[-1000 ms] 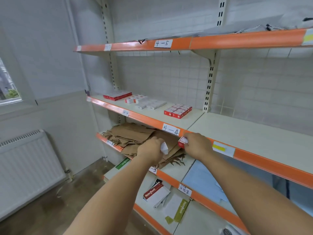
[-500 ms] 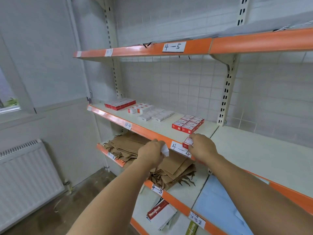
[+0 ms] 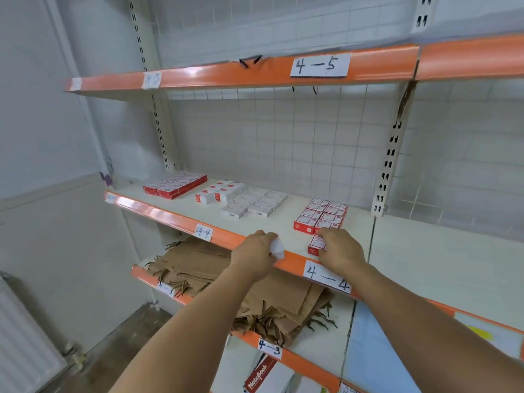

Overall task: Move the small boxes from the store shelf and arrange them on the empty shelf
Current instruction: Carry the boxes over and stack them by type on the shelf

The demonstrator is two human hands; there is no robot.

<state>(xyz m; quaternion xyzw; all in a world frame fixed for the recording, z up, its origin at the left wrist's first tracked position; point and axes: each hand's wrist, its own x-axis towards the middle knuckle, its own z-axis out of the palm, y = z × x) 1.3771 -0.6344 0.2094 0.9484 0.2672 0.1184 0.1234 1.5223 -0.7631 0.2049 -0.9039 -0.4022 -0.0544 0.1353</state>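
My right hand (image 3: 341, 251) grips a small red-and-white box (image 3: 316, 245) at the front of the shelf (image 3: 272, 222) labelled 4-4, just in front of a block of several like red boxes (image 3: 321, 215). My left hand (image 3: 255, 252) holds a small white box (image 3: 277, 247) over the shelf's orange front edge. Farther back on the same shelf lie a row of white boxes (image 3: 255, 202), a group of red-and-white boxes (image 3: 219, 191) and a flat red stack (image 3: 175, 184).
The shelf section to the right (image 3: 439, 251) is bare. Brown paper bags (image 3: 269, 293) fill shelf 4-3 below. Notebooks (image 3: 259, 375) lie lower down. An upper orange shelf 4-5 (image 3: 255, 72) overhangs. A radiator (image 3: 25, 344) stands at the left wall.
Both hands rose from below the shelf edge up to shelf 4-4. The right hand's red box now sits on the shelf front, and the view has moved closer.
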